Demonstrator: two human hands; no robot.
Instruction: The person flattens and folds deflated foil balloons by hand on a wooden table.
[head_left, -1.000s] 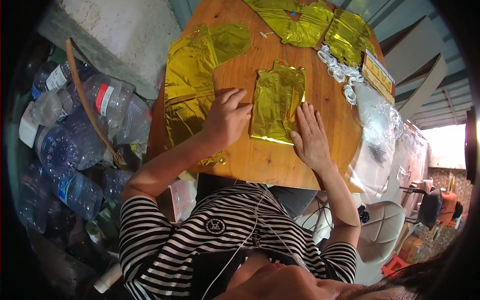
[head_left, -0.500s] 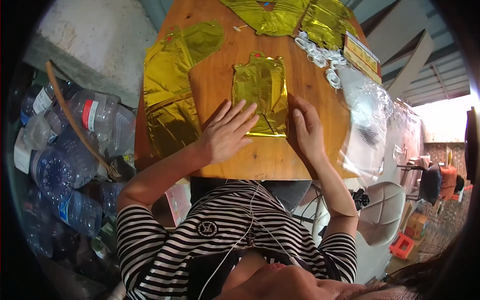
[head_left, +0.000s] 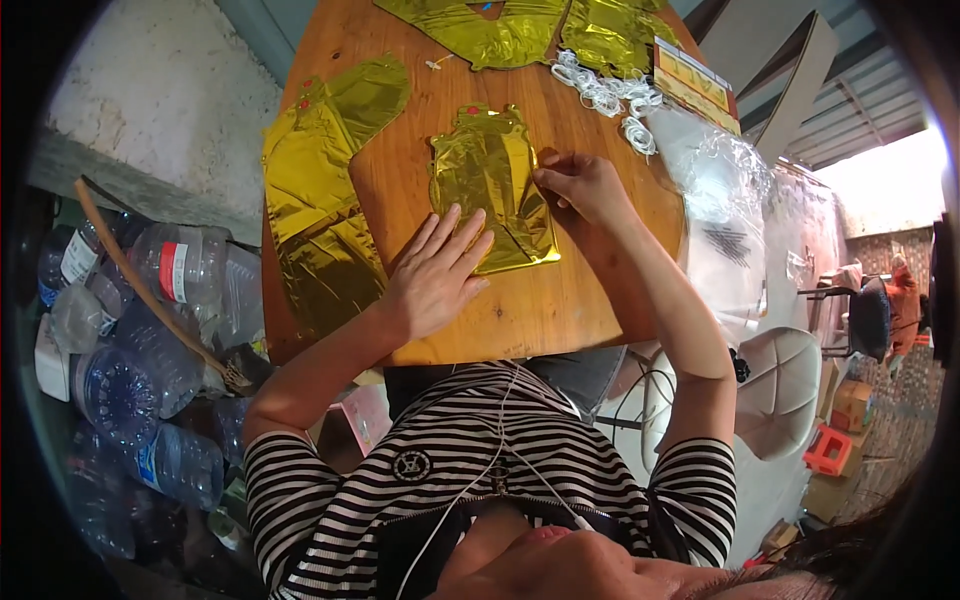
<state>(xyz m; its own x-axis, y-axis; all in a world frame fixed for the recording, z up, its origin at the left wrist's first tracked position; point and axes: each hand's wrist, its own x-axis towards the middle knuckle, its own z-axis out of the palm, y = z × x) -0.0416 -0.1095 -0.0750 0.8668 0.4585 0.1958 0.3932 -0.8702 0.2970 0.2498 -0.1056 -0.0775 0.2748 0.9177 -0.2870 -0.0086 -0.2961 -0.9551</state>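
A flat, folded gold foil balloon (head_left: 484, 165) lies in front of me on the wooden table, a red dot at its far end. My left hand (head_left: 432, 278) rests on its near left corner, fingers stretched out and palm down. At the balloon's right edge, my right hand (head_left: 588, 190) pinches the foil between thumb and fingers. Another uninflated gold foil balloon (head_left: 318, 200) stretches along the table's left side. More gold foil balloons, one wide piece (head_left: 485, 40) and one folded piece (head_left: 605, 40), lie at the far end.
Coils of white string (head_left: 610, 95) lie beside a printed packet (head_left: 695, 85) at the far right of the wooden table (head_left: 500, 335). Clear plastic bags (head_left: 725, 190) hang over the right side. Empty plastic bottles (head_left: 175, 265) are piled left of the table, and a pale chair (head_left: 780, 390) stands right.
My right hand has moved forward along the balloon's right edge and now pinches it. My left hand stays flat on the foil. The whole view has shifted slightly.
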